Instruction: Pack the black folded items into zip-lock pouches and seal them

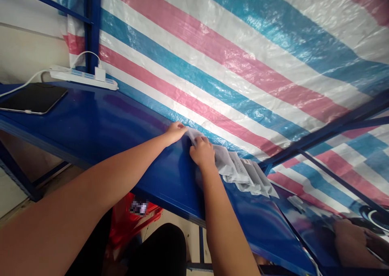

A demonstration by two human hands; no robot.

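Observation:
Both arms reach forward over a blue shelf (170, 168). My left hand (176, 132) is closed in a pinch at the left edge of a translucent frosted plastic bag (194, 134). On the same bag's near side lies my right hand (203, 151), its fingers bent over the plastic and partly hiding it. Just right of that hand, several similar grey-white bags (240, 170) overlap in a row along the back of the shelf. Dark lettering and a small label show on some of them. What the bags contain is hard to make out.
A white power strip (83, 78) with a plugged-in charger and a dark tablet (33, 98) lie at the shelf's left end. Striped plastic sheeting (212, 65) hangs behind. Below stands a red stool (121, 219). At the far right, part of another person's arm (352, 243) shows.

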